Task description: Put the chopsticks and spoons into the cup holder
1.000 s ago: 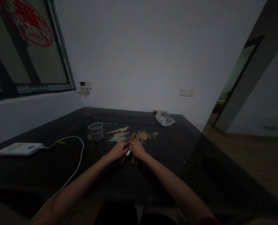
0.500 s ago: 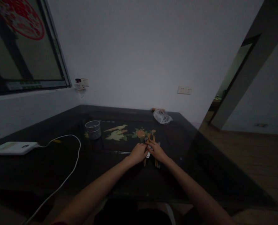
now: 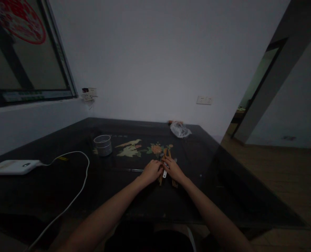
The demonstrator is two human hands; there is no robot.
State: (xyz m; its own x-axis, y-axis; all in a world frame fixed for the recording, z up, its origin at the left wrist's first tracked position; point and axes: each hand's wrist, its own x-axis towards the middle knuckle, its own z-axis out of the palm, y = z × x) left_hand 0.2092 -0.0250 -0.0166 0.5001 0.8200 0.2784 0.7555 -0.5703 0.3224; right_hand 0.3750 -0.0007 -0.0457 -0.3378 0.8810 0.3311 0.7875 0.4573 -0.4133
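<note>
Close together over the dark table (image 3: 134,206), my two hands hold slim wooden utensils. My left hand (image 3: 152,170) is closed around chopsticks (image 3: 160,181), whose ends stick out on the near side. Beside it, my right hand (image 3: 173,170) is closed on another bunch of chopsticks (image 3: 174,183). Their far tips rise past my fingers and lean toward each other. Between the hands a white handle (image 3: 165,174) shows, perhaps a spoon's; its other end is hidden. My fingers cover the middle of both bunches.
A perforated round container (image 3: 103,148) stands to the left on the table. Farther left lies a white device (image 3: 13,168) with a white cable (image 3: 86,171) curving to the near edge. A crumpled clear plastic bag (image 3: 180,130) rests at the back near the wall.
The view has shifted slightly. Both hands stay close together on the chopsticks, with the white handle still between them; little else differs.
</note>
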